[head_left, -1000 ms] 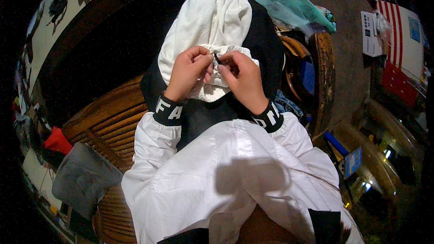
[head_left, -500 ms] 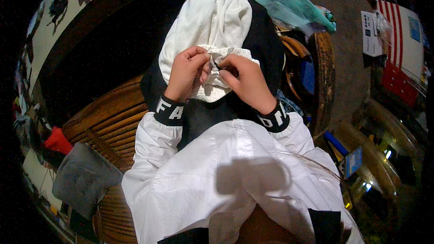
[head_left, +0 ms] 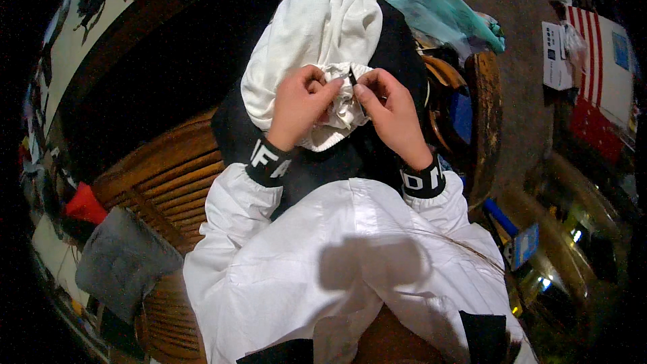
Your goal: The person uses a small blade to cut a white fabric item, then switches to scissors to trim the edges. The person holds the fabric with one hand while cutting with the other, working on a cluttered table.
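Observation:
A white garment (head_left: 303,27) with a gathered elastic band (head_left: 323,137) lies on dark cloth (head_left: 404,40) over my lap. My left hand (head_left: 303,104) pinches the crumpled band from the left. At the band's right part, my right hand (head_left: 387,111) has thumb and forefinger closed on a small thin dark piece (head_left: 352,79), too small to identify, right against the white fabric. Both wrists show black cuffs below white sleeves.
A slatted wooden seat (head_left: 155,162) with a grey cushion (head_left: 125,263) and red cloth (head_left: 84,209) is at left. At right are a worn wooden armrest (head_left: 485,101), a green plastic bag (head_left: 445,7), boxes (head_left: 557,54) and dark glossy furniture (head_left: 559,222).
Both hands have shifted slightly right with the bunched band. The dark piece now shows higher, between the thumbs, and the garment has moved a little right.

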A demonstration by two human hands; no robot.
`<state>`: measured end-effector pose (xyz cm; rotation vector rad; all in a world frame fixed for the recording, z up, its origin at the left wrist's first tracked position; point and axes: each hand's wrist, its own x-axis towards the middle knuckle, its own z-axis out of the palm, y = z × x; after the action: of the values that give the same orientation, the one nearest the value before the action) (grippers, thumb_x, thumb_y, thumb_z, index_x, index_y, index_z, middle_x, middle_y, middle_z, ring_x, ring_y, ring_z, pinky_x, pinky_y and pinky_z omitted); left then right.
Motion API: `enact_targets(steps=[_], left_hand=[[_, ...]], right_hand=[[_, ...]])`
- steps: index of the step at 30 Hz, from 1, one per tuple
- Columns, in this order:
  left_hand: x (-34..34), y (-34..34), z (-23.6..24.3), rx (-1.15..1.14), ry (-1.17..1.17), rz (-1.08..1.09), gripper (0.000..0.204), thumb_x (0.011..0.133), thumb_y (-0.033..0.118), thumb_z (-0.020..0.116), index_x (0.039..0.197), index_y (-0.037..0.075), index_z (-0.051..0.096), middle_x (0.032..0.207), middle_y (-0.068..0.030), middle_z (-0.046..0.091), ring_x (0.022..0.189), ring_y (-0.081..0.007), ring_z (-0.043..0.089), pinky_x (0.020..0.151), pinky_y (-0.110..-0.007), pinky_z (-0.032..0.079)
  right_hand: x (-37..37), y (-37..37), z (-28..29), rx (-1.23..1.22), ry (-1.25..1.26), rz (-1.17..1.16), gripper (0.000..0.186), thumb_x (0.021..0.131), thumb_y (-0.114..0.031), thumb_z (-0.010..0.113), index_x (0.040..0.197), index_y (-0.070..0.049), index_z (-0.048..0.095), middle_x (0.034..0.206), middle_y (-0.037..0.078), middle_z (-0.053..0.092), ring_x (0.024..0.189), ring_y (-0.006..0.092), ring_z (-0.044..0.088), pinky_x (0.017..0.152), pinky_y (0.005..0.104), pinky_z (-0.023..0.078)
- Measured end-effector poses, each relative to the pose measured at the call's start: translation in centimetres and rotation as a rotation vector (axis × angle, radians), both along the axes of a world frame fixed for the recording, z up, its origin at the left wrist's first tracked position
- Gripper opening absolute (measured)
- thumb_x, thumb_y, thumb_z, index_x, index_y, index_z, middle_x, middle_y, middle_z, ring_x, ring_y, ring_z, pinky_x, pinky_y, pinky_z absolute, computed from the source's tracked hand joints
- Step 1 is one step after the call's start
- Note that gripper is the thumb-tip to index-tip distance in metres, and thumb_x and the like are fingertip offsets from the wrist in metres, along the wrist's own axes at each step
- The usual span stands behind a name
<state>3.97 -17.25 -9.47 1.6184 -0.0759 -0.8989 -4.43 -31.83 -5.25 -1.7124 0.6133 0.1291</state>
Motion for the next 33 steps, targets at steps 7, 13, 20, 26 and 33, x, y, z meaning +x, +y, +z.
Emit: enact_targets(steps=[7,13,20,26,33], left_hand=[[-1.3,0.2,-1.6,-0.004,-0.202,-0.013,0.014,0.086,0.011,0.061,0.080,0.001,0.054,0.058,-0.0021,0.056,0.047,-0.0084,0.052,0.043,-0.025,0.039],[-1.8,0.4,-1.5,0.072,-0.367,-0.092,0.012,0.079,0.011,0.063,0.084,0.001,0.058,0.068,-0.0142,0.061,0.060,-0.0273,0.060,0.055,-0.035,0.046],[-1.2,-0.2,1.0,0.335,-0.683,-0.158,0.014,0.074,0.014,0.063,0.079,0.005,0.054,0.070,-0.0155,0.060,0.067,-0.0350,0.060,0.056,-0.044,0.044],[0.2,1.0,1.0,0.123,-0.728,-0.092,0.016,0.072,0.008,0.063,0.087,0.002,0.062,0.069,-0.0127,0.061,0.062,-0.0285,0.061,0.057,-0.035,0.047],[0.7,1.2,-1.0,0.060,-0.373,-0.137,0.019,0.079,0.003,0.062,0.097,-0.003,0.064,0.075,-0.0038,0.064,0.062,-0.0084,0.057,0.055,-0.024,0.045]], right_hand=[[0.7,-0.4,-0.3,-0.168,-0.153,0.062,0.017,0.085,-0.012,0.063,0.094,0.002,0.058,0.094,0.014,0.061,0.078,0.0210,0.060,0.068,0.0310,0.047],[0.4,-2.0,-1.5,-0.178,-0.026,0.349,0.024,0.080,-0.015,0.068,0.093,0.003,0.059,0.089,0.017,0.058,0.079,0.0277,0.059,0.068,0.0339,0.047],[-0.8,-3.6,1.4,0.335,0.198,0.249,0.016,0.092,-0.016,0.058,0.092,0.000,0.055,0.076,0.001,0.054,0.065,0.0072,0.052,0.058,0.0237,0.043],[-0.3,-2.7,0.7,0.379,0.088,0.173,0.014,0.093,-0.015,0.057,0.094,-0.001,0.055,0.078,0.000,0.055,0.067,0.0063,0.052,0.060,0.0222,0.045],[0.0,-0.4,0.5,-0.153,-0.162,-0.039,0.016,0.088,-0.010,0.060,0.095,0.002,0.054,0.089,0.009,0.055,0.078,0.0158,0.059,0.067,0.0271,0.049]])
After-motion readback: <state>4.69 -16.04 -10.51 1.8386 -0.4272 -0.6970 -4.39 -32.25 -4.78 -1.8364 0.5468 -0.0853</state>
